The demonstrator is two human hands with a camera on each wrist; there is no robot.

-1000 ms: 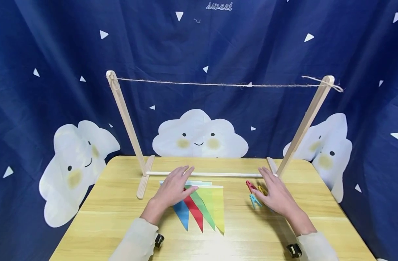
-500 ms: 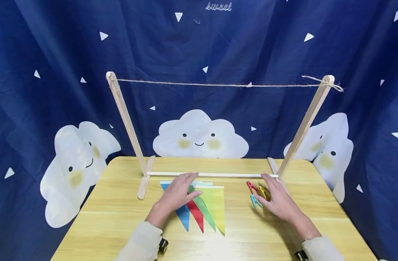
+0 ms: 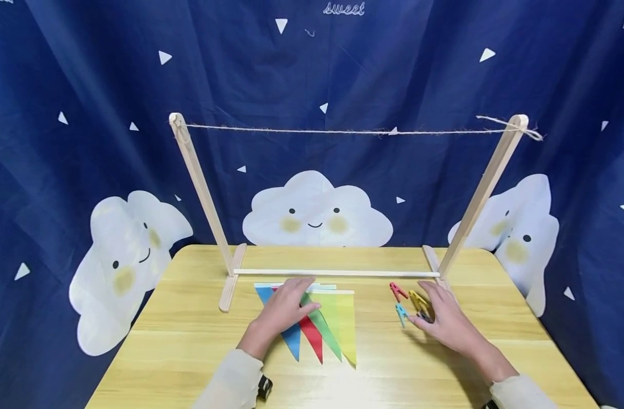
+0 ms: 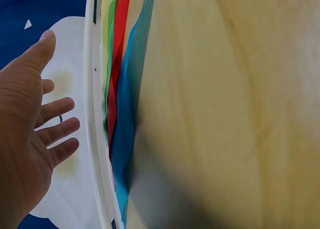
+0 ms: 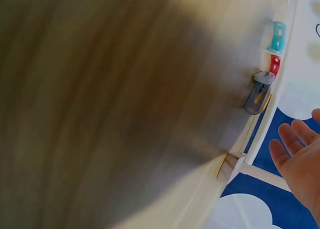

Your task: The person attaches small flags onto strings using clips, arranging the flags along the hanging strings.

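The left hand (image 3: pixel 286 309) is open, its fingers spread and holding nothing, and it hovers over a fan of pennants lying left of the middle of the worktop (image 3: pixel 179 341), nearer the back edge than the person. The blue pennant (image 3: pixel 291 342) lies closest to the left edge, followed by the red pennant (image 3: pixel 312 338), the green pennant (image 3: pixel 326 330) and the yellow pennant (image 3: pixel 348 329); they overlap, their white-banded tops towards the back edge and their tips towards the person. The right hand (image 3: pixel 450 321) is open too, fingers and thumb apart, held above the worktop beside a small group of clips towards the right edge. The red clip (image 3: pixel 397 291) lies nearest the back edge, the light blue clip (image 3: pixel 401 313) just in front of it, and the yellow clip (image 3: pixel 417 301) next to the hand; the right wrist view also shows a grey clip (image 5: pixel 258 93) against the yellow one. Behind all this, along the back edge, stand a left post (image 3: pixel 204 196) and a right post (image 3: pixel 483 193), joined low down by a white rod (image 3: pixel 337 273) and across their tops by a string (image 3: pixel 322 132). A dark blue curtain (image 3: pixel 419 74) printed with smiling clouds hangs beyond.
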